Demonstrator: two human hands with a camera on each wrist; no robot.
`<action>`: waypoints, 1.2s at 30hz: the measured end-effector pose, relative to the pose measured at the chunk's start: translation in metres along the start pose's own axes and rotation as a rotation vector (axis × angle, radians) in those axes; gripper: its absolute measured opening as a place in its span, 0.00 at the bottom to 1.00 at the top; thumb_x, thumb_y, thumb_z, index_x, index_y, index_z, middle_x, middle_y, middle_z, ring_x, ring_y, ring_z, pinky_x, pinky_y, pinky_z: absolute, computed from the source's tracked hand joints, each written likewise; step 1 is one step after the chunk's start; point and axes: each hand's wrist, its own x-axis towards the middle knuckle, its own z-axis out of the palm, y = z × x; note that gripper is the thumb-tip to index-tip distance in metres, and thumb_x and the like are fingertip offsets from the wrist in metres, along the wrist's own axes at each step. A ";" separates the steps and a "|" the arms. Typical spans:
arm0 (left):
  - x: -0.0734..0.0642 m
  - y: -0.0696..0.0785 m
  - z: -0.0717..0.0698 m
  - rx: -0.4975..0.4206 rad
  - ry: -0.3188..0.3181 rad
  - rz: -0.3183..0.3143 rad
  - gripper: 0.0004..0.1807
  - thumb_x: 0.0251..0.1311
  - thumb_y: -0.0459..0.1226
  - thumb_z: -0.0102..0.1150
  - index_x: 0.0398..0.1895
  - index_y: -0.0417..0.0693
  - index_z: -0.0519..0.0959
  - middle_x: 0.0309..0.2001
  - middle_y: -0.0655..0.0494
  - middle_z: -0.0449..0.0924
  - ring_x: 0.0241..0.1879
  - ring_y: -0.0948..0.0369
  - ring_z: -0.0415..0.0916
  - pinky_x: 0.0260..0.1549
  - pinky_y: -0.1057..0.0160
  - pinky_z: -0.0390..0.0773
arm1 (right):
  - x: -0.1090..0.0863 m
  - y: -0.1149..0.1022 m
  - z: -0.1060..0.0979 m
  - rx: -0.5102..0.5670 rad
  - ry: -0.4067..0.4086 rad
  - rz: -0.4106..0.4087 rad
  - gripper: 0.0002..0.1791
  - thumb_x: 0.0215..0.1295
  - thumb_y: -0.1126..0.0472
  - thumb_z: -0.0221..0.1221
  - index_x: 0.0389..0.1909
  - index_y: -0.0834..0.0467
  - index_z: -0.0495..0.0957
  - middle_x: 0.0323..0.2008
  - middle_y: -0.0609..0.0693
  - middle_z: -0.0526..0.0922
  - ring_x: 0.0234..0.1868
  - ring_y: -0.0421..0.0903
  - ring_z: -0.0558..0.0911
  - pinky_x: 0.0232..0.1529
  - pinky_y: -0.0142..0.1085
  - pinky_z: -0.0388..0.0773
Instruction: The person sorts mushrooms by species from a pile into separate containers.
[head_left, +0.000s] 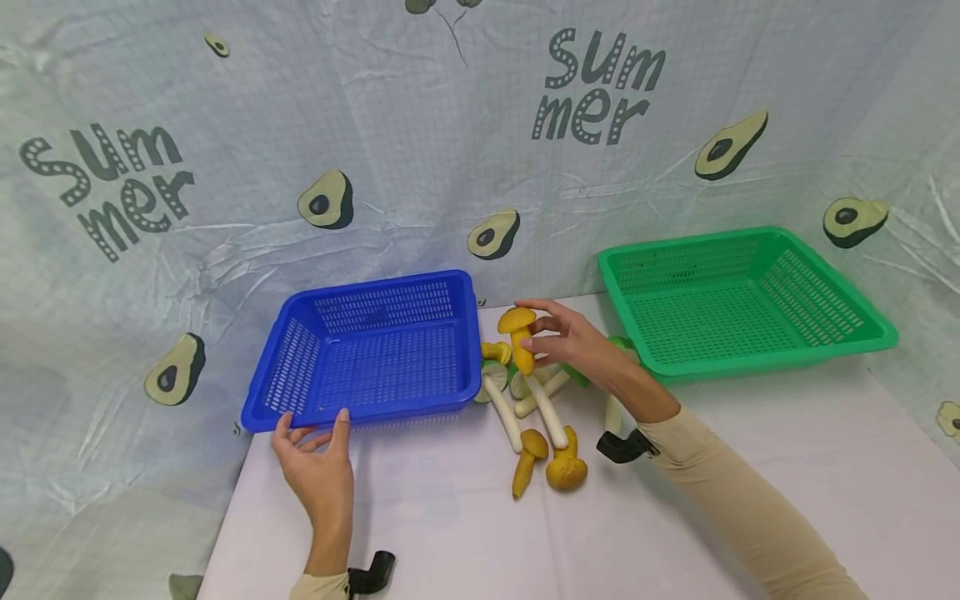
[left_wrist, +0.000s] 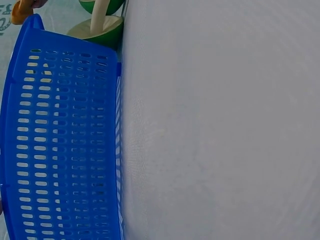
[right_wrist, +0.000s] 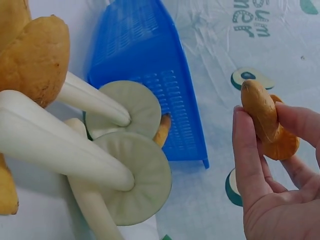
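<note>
My right hand [head_left: 566,337] pinches a yellow-brown toy mushroom [head_left: 517,333] between thumb and fingers, cap up, just right of the blue basket [head_left: 390,408]. In the right wrist view the same mushroom [right_wrist: 262,112] is held by its stem, above the pile. My left hand [head_left: 318,471] holds the near rim of the blue basket at its left part, mostly hidden in the left wrist view. Below the right hand lie green-capped mushrooms with white stems [head_left: 546,412]. Nearer to me are two yellow-brown mushrooms [head_left: 531,454], one with its cap toward me [head_left: 567,471].
A green basket [head_left: 757,362] stands at the back right, with no mushrooms visible inside. Another yellow mushroom [head_left: 495,352] lies against the blue basket's right side. Behind hangs a printed cloth [head_left: 420,167]; the table [head_left: 450,517] has a white cover.
</note>
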 end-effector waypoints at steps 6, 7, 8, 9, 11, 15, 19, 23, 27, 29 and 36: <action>-0.001 0.000 0.000 -0.012 0.014 -0.006 0.42 0.64 0.47 0.68 0.75 0.43 0.58 0.53 0.48 0.70 0.39 0.70 0.70 0.33 0.80 0.71 | 0.001 -0.003 0.003 -0.002 0.000 -0.006 0.32 0.69 0.55 0.65 0.72 0.41 0.67 0.57 0.58 0.76 0.52 0.57 0.80 0.50 0.49 0.84; 0.000 0.000 0.000 -0.014 0.016 -0.006 0.42 0.64 0.46 0.68 0.75 0.43 0.58 0.53 0.48 0.70 0.39 0.71 0.70 0.33 0.79 0.71 | 0.002 -0.004 0.003 -0.001 -0.003 -0.007 0.32 0.69 0.55 0.65 0.72 0.41 0.67 0.58 0.58 0.76 0.53 0.57 0.80 0.50 0.49 0.84; 0.000 0.000 0.001 -0.015 0.017 -0.006 0.42 0.64 0.46 0.68 0.75 0.43 0.58 0.52 0.48 0.70 0.39 0.71 0.70 0.33 0.79 0.71 | 0.002 -0.005 0.003 0.002 -0.006 -0.006 0.32 0.69 0.55 0.65 0.72 0.41 0.67 0.58 0.57 0.76 0.53 0.57 0.80 0.50 0.48 0.84; -0.001 0.000 0.001 -0.015 0.017 -0.006 0.42 0.64 0.46 0.68 0.75 0.44 0.58 0.53 0.48 0.70 0.39 0.71 0.70 0.33 0.79 0.71 | 0.002 -0.005 0.004 0.003 -0.009 -0.006 0.32 0.69 0.55 0.65 0.72 0.41 0.67 0.59 0.57 0.75 0.54 0.56 0.79 0.50 0.48 0.84; -0.001 -0.001 0.001 -0.014 0.016 -0.007 0.42 0.64 0.46 0.68 0.75 0.43 0.58 0.53 0.48 0.70 0.39 0.70 0.70 0.33 0.79 0.71 | 0.003 -0.006 0.004 0.000 -0.014 -0.003 0.32 0.69 0.55 0.65 0.72 0.42 0.67 0.60 0.56 0.75 0.54 0.56 0.79 0.50 0.48 0.84; 0.000 -0.002 0.002 -0.007 0.013 -0.010 0.43 0.65 0.47 0.67 0.76 0.44 0.57 0.53 0.49 0.69 0.40 0.67 0.71 0.33 0.80 0.70 | 0.006 -0.009 0.007 0.003 -0.023 0.002 0.32 0.69 0.56 0.65 0.72 0.43 0.68 0.61 0.55 0.75 0.54 0.55 0.79 0.50 0.47 0.84; 0.002 -0.003 0.002 -0.006 0.012 -0.014 0.42 0.65 0.47 0.67 0.76 0.45 0.57 0.52 0.52 0.68 0.41 0.66 0.70 0.33 0.79 0.71 | 0.010 -0.011 0.009 0.016 -0.031 0.001 0.32 0.69 0.59 0.64 0.72 0.44 0.68 0.62 0.55 0.74 0.54 0.55 0.79 0.50 0.47 0.84; 0.002 -0.001 0.002 -0.014 0.010 -0.017 0.42 0.65 0.47 0.67 0.76 0.46 0.57 0.52 0.54 0.68 0.40 0.68 0.70 0.33 0.79 0.71 | 0.014 -0.013 0.011 0.027 -0.033 0.005 0.32 0.69 0.60 0.64 0.73 0.46 0.68 0.63 0.56 0.74 0.55 0.55 0.78 0.50 0.47 0.84; 0.002 0.000 0.002 -0.023 0.008 -0.023 0.43 0.64 0.46 0.68 0.76 0.47 0.57 0.52 0.54 0.68 0.40 0.69 0.69 0.33 0.79 0.71 | 0.018 -0.016 0.014 0.039 -0.022 0.010 0.32 0.69 0.59 0.64 0.73 0.47 0.67 0.60 0.57 0.75 0.54 0.54 0.79 0.50 0.47 0.83; 0.002 0.000 0.002 -0.024 0.010 -0.026 0.43 0.64 0.46 0.68 0.76 0.47 0.57 0.52 0.54 0.68 0.39 0.69 0.69 0.33 0.79 0.71 | 0.020 -0.017 0.015 0.050 -0.020 0.008 0.32 0.69 0.59 0.64 0.73 0.48 0.67 0.59 0.58 0.76 0.53 0.55 0.80 0.50 0.48 0.83; 0.002 -0.001 0.002 -0.024 0.013 -0.031 0.42 0.64 0.46 0.68 0.76 0.46 0.57 0.52 0.54 0.68 0.40 0.68 0.70 0.33 0.79 0.71 | 0.023 -0.020 0.021 0.067 -0.036 -0.012 0.34 0.70 0.60 0.63 0.74 0.52 0.64 0.58 0.60 0.75 0.52 0.55 0.80 0.50 0.49 0.84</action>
